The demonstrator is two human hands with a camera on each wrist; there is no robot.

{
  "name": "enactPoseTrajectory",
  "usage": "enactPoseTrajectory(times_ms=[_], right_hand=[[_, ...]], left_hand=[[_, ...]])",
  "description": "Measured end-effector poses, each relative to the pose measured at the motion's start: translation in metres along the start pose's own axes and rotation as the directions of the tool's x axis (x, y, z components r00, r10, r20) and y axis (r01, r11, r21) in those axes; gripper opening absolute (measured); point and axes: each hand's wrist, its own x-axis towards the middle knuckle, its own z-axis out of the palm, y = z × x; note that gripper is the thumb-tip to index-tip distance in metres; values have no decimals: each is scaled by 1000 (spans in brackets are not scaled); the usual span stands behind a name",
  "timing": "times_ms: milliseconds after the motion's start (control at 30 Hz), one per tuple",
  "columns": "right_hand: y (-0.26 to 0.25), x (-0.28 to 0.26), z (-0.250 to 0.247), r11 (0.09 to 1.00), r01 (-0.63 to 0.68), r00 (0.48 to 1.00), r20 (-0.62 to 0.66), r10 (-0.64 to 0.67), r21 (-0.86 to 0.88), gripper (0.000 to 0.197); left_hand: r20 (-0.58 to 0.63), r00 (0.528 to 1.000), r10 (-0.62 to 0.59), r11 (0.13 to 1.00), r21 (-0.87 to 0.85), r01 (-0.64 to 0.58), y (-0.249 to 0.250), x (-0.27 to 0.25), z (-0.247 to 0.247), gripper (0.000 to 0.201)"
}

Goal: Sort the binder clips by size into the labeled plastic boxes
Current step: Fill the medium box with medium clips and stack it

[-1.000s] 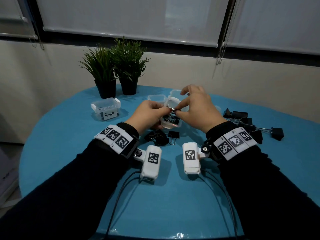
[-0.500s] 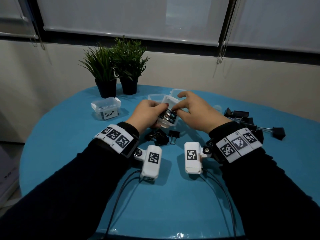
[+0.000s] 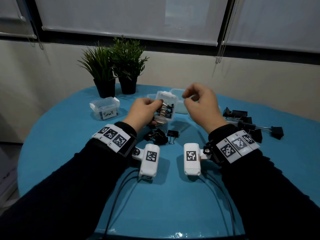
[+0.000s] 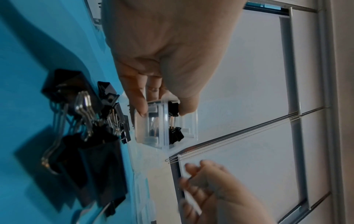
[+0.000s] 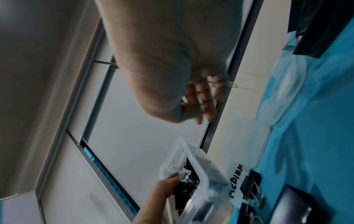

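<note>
Head view: left hand gripping tilted Medium box of binder clips, lifted above table centre; right hand at 3 o'clock, loosely curled, empty.

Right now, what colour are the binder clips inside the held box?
Black binder clips with silver wire handles; head view shows it best.

Left hand is curled in a tight grip, thumb tucked forward. Right hand hangs raised beside it, fingers loosely bent, holding nothing.
</note>
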Motion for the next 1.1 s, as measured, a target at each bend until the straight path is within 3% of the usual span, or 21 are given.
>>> enactPoseTrajectory(times_ms=[67, 133, 200, 300, 500, 667, 800, 967, 1033, 1100], right_hand=[[4, 2, -2, 977, -175, 982, 53, 182, -119, 11], [5, -1, -2, 923, -281, 891, 286, 352, -262, 11], [5, -7, -1, 904, -296, 769, 484, 417, -309, 22], [6, -12, 3, 905, -217, 706, 581, 404, -366, 26], [6, -10, 5, 891, -224, 699, 572, 429, -394, 24], [4, -11, 3, 897, -233, 730, 543, 416, -374, 21], [3, -11, 1, 884, -209, 691, 577, 435, -417, 31], [3, -11, 0, 870, -173, 684, 579, 443, -462, 24], [3, -11, 0, 864, -161, 698, 564, 441, -477, 20], [2, -11, 0, 849, -134, 747, 511, 426, -511, 11]], left_hand=[[-15, 1000, -1, 1000, -10, 1, 0, 0, -1, 34], [-15, 1000, 0, 1000, -17, 0, 0, 0, -1, 33], [-13, 1000, 4, 1000, -25, -5, 1, 0, -1, 33], [-1, 1000, -3, 999, -44, 3, 1, -1, 0, 33], [41, 999, -22, 994, -104, 27, 1, -3, -1, 37], [100, 993, -65, 983, -166, 81, 1, -5, 0, 43], [120, 987, -104, 971, -204, 127, -2, -4, -1, 44], [173, 975, -142, 952, -245, 182, -4, -5, -2, 42], [195, 970, -148, 950, -244, 194, -4, -5, -2, 36], [214, 965, -150, 953, -229, 199, -4, -5, -3, 31]])
